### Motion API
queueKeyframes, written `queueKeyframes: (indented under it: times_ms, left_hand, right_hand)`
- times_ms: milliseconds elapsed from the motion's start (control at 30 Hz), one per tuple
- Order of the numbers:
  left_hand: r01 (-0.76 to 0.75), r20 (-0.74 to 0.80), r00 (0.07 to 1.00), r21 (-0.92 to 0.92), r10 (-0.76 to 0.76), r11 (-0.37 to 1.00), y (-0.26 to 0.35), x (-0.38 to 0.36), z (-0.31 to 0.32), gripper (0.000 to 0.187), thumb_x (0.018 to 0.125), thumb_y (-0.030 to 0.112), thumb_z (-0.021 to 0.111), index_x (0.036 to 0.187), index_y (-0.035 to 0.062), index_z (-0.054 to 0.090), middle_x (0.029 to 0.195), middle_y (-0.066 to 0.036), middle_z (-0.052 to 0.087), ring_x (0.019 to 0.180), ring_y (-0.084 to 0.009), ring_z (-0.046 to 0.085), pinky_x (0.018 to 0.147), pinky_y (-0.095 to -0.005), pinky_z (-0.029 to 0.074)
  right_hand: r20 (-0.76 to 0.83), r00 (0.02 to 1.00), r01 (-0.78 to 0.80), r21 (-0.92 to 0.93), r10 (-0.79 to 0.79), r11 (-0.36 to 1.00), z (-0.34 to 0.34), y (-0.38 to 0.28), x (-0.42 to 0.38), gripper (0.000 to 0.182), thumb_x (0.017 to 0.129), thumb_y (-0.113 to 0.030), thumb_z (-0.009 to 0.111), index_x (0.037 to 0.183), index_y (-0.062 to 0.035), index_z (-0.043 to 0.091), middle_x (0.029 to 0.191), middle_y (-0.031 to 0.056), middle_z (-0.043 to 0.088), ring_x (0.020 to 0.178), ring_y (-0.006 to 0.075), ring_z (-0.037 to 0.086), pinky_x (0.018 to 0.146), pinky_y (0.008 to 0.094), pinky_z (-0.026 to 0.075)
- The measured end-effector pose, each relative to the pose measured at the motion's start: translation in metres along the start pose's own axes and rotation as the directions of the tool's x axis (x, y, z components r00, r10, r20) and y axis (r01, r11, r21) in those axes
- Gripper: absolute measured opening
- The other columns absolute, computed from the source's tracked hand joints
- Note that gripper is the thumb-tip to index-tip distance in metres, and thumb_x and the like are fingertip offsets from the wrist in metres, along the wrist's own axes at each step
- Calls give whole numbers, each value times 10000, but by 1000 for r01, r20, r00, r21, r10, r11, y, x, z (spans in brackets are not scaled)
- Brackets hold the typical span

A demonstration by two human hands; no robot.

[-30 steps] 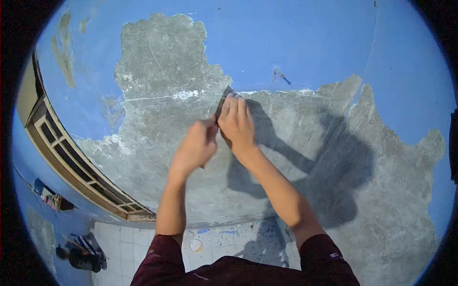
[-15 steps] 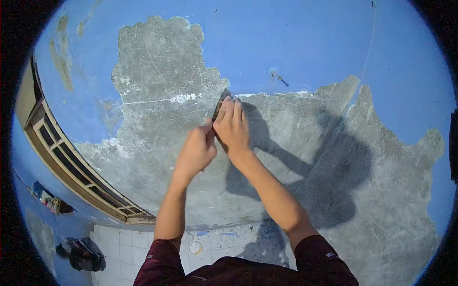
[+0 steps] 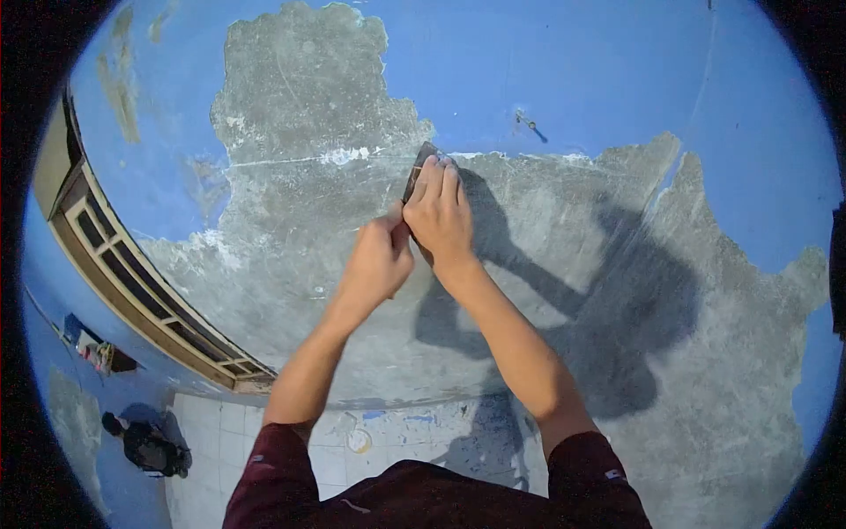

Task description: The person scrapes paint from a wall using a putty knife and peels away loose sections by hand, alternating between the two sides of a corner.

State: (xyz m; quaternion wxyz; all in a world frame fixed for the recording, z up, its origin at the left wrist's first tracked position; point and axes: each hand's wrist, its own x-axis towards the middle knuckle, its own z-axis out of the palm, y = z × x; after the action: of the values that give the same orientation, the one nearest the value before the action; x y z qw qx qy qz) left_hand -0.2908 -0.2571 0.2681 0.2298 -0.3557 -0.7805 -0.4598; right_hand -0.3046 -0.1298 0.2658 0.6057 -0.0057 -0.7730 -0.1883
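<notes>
A dark, flat scraper-like tool rests against the wall, its tip at the edge where blue paint meets bare grey plaster. My left hand is closed around the tool's lower end. Over the tool's upper part lie the fingers of my right hand, pressed together and holding it to the wall. The palm side of both hands and most of the handle are hidden.
A wooden window frame runs along the left. A hook sticks out of the blue wall. Below are white floor tiles with paint flakes and a round object. At the lower left is another person.
Both hands and the tool appear slightly higher and to the right in view, while the wall patch has shifted up too. The person at the lower left shows more clearly.
</notes>
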Motion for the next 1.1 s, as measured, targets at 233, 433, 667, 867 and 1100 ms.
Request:
queueKeyframes:
  times_ms: [233, 433, 667, 867, 1100]
  left_hand:
    - [67, 291, 950, 172, -115, 983, 23, 26, -45, 181, 802, -42, 505, 958, -85, 583, 658, -295, 526, 592, -373, 600, 578, -421, 454]
    - [-78, 74, 994, 48, 74, 996, 6, 2, -5, 185, 816, -61, 475, 971, -96, 569, 709, -336, 519, 667, -460, 572, 567, -424, 431]
    - [-35, 178, 984, 67, 23, 997, 2, 13, -24, 180, 797, -27, 506, 946, -76, 594, 557, -170, 479, 488, -157, 488, 500, -350, 399]
    - [-37, 240, 971, 132, 4, 991, 31, 35, -50, 69, 807, -17, 530, 804, -72, 571, 732, -305, 553, 705, -464, 566, 605, -456, 439]
    - [50, 178, 982, 82, -64, 995, 7, 9, -21, 93, 817, -1, 511, 832, -77, 563, 721, -310, 546, 697, -455, 574, 612, -445, 445]
  right_hand:
    - [38, 987, -153, -48, 155, 987, 2, -18, 10, 331, 755, -30, 565, 1015, 168, 615, 993, 229, 606, 951, 303, 560, 836, 332, 494]
    - [3, 1000, 28, -55, -28, 998, 2, 4, 1, 365, 730, -41, 589, 1037, 155, 602, 983, 206, 601, 975, 295, 560, 817, 313, 499]
    - [10, 992, -126, 11, 126, 992, 0, -7, 6, 325, 720, -19, 596, 993, 151, 634, 1036, 229, 608, 968, 305, 564, 828, 322, 504]
    - [76, 965, -258, 92, 252, 962, -10, -13, 13, 350, 749, -47, 582, 1061, 111, 582, 865, 116, 547, 883, 238, 550, 761, 305, 495]
    - [15, 984, -180, 23, 180, 983, 2, -11, 2, 412, 750, -50, 598, 1128, 109, 557, 961, 131, 564, 933, 238, 554, 777, 282, 512]
